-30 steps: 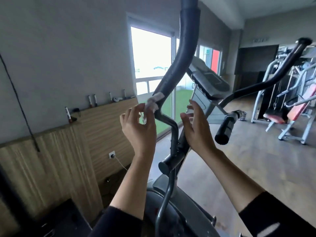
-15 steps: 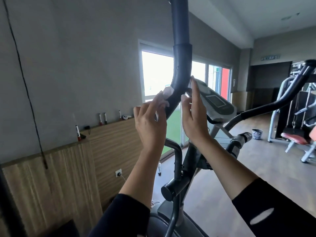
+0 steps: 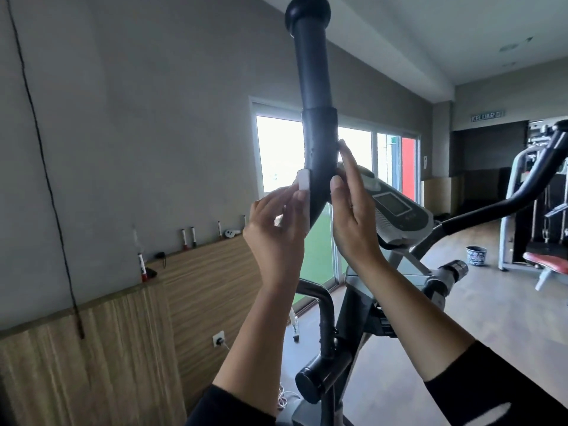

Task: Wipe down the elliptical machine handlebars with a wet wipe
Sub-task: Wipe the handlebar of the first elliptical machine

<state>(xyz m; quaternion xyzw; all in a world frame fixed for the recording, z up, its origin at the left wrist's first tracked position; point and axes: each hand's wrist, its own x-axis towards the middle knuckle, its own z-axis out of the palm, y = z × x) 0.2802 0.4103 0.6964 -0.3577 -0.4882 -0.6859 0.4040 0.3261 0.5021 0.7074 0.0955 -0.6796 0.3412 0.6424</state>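
Note:
The elliptical's black left handlebar (image 3: 316,124) rises up the middle of the view to a round cap at the top. My left hand (image 3: 276,232) pinches a small white wet wipe (image 3: 302,179) and presses it against the bar's left side, just below the grip sleeve's edge. My right hand (image 3: 350,216) lies flat with fingers straight against the bar's right side, opposite the wipe. The right handlebar (image 3: 498,204) curves up at the right. The grey console (image 3: 396,210) sits behind my right hand.
A wood-panelled ledge (image 3: 196,250) with several small bottles runs along the left wall. Windows (image 3: 276,155) stand behind the machine. Weight machines (image 3: 541,229) and a patterned pot (image 3: 476,255) occupy the right. A short stationary grip (image 3: 448,272) juts out below the console.
Both hands have slid up the left handlebar with the wipe, from its lower bend to the thicker grip section. The view has tilted upward, so the bar's capped top now shows.

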